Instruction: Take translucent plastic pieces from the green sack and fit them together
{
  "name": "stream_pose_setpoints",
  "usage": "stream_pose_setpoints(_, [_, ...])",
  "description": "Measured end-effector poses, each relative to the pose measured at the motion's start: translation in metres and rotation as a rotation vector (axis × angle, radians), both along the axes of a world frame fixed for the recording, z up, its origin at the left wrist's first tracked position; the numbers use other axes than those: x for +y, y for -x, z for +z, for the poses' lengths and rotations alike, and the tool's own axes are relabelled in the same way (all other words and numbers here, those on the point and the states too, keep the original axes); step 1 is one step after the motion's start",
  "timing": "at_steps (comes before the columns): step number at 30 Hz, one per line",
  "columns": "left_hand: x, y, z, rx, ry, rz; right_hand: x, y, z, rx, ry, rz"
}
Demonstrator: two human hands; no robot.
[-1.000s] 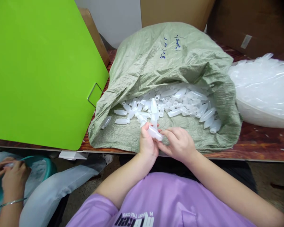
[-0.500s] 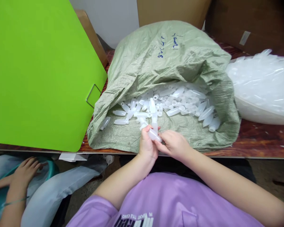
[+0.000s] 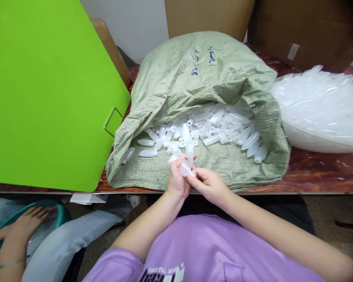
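Several translucent white plastic bottles with narrow necks lie loose in the mouth of a green woven sack (image 3: pixel 200 78). In front of that opening, my left hand (image 3: pixel 178 181) is closed around a small plastic bottle (image 3: pixel 184 168), which slants down to the right. More bottles show just behind its fingers; whether the hand holds those too is partly hidden. My right hand (image 3: pixel 209 183) pinches the lower right end of the same bottle between thumb and fingers. Both hands stay close together over the sack's front edge.
A large green board (image 3: pixel 47 94) with a wire handle stands on the left. To the right sits a clear bag (image 3: pixel 323 113) full of white pieces. Cardboard boxes (image 3: pixel 206 17) are behind. At lower left, another person's hands are over a teal basin (image 3: pixel 65 213).
The view has shifted slightly, so the sack and clear bag appear farther left. My hands keep their hold on the bottle, with the right fingers slightly changed at its end.
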State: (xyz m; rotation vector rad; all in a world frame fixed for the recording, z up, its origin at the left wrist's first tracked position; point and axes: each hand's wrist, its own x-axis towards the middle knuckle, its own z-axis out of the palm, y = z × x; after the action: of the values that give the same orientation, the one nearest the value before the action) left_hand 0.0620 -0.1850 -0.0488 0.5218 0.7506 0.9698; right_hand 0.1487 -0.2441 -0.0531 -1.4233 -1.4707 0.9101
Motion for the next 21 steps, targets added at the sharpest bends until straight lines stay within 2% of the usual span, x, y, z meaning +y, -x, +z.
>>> stream_pose_setpoints(2, [0.003,0.013,0.002,0.039,-0.087,-0.025,-0.001,-0.005,0.005,-0.135,-0.085,0.088])
stream_pose_setpoints(4, [0.006,0.038,0.005,0.09,-0.219,-0.074,0.001,-0.019,0.009,-0.254,-0.13,0.08])
stream_pose_setpoints(6, [0.01,0.074,0.008,0.141,-0.355,-0.256,0.005,-0.042,0.011,-0.434,-0.124,-0.082])
stream_pose_setpoints(7, [0.011,0.094,0.01,0.182,-0.373,-0.422,0.009,-0.057,0.011,-0.563,-0.109,-0.198])
stream_pose_setpoints(8, [0.01,0.113,0.01,0.238,-0.35,-0.593,0.012,-0.072,0.01,-0.699,-0.093,-0.297])
stream_pose_setpoints(10, [0.005,0.146,0.006,0.376,-0.19,-0.914,0.02,-0.101,0.006,-0.928,-0.044,-0.471])
stream_pose_setpoints(11, [0.0,0.156,0.002,0.436,-0.089,-0.982,0.023,-0.113,0.002,-1.006,-0.02,-0.522])
stream_pose_setpoints(12, [-0.005,0.162,-0.005,0.488,0.013,-0.98,0.026,-0.123,-0.002,-1.065,-0.009,-0.537])
stream_pose_setpoints(15, [-0.026,0.15,-0.035,0.525,0.284,-0.751,0.031,-0.135,-0.015,-1.161,0.013,-0.505])
stream_pose_setpoints(18, [-0.04,0.109,-0.072,0.465,0.565,-0.824,0.033,-0.133,-0.023,-1.196,0.014,-0.479])
stream_pose_setpoints(21, [-0.041,0.06,-0.108,0.601,0.629,-0.946,0.034,-0.131,-0.026,-1.156,-0.036,-0.513])
